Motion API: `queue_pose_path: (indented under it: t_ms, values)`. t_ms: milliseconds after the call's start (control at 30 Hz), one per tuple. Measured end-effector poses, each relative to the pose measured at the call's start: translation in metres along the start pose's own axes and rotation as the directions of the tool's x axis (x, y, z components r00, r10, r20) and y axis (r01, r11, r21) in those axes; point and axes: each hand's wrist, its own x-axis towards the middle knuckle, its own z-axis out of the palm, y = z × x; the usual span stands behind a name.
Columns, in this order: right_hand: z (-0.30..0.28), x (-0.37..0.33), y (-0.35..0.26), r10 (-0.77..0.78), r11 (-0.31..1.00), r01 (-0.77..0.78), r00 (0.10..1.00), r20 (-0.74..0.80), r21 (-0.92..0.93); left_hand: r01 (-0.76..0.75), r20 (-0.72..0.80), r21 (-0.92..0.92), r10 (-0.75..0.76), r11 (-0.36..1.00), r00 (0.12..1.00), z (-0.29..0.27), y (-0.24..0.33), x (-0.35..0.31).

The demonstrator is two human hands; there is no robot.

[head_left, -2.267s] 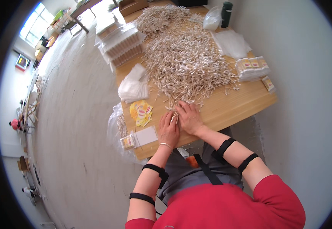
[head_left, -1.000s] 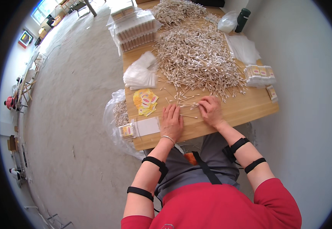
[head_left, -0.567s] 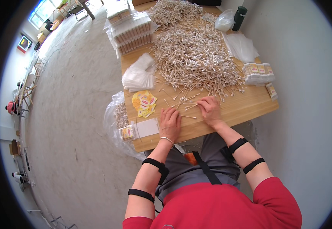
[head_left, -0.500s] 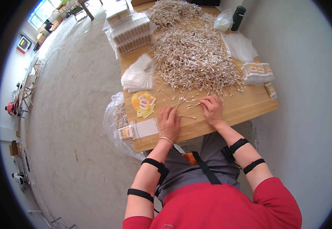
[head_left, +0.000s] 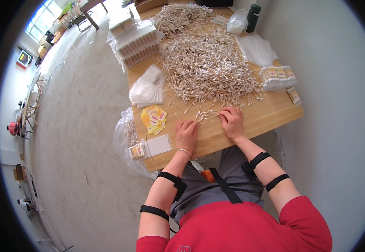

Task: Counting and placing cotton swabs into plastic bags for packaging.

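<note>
A large heap of cotton swabs (head_left: 209, 63) covers the middle of the wooden table, with a few loose swabs (head_left: 205, 115) strewn in front of it. At the near edge of these, my left hand (head_left: 186, 133) rests on the table, fingers closed together around swabs whose tips show beside the fingertips. My right hand (head_left: 232, 122) pinches some swabs, their ends pointing left toward my other hand. How many each hand holds is hidden by the fingers. Left of my left hand lie a white card (head_left: 158, 145) and a small filled pack of swabs (head_left: 136, 151).
Yellow printed labels (head_left: 155, 119) and clear plastic bags (head_left: 148, 87) lie on the left. Stacked swab packs (head_left: 137, 44) stand behind them. On the right are more bags (head_left: 256, 49), finished packs (head_left: 277, 77), a single pack (head_left: 294, 96) and a dark green bottle (head_left: 253, 18).
The view has shifted slightly. A swab that lay between my hands near the table's front is no longer there, and my left fingers now meet the loose swabs.
</note>
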Motion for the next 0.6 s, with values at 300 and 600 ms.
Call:
queue_pose_path:
  t_ms: [300, 600]
  values:
    - [0.0, 0.0, 0.003, 0.041, 0.999, -0.041, 0.999, -0.013, -0.012, 0.078, 0.033, -0.061, -0.076, 0.995, 0.997, -0.009, 0.007, -0.009]
    - [0.003, 0.001, 0.002, 0.031, 0.999, -0.032, 0.999, 0.017, 0.01, 0.022, -0.021, 0.124, -0.02, 0.992, 1.0, 0.004, 0.022, -0.003]
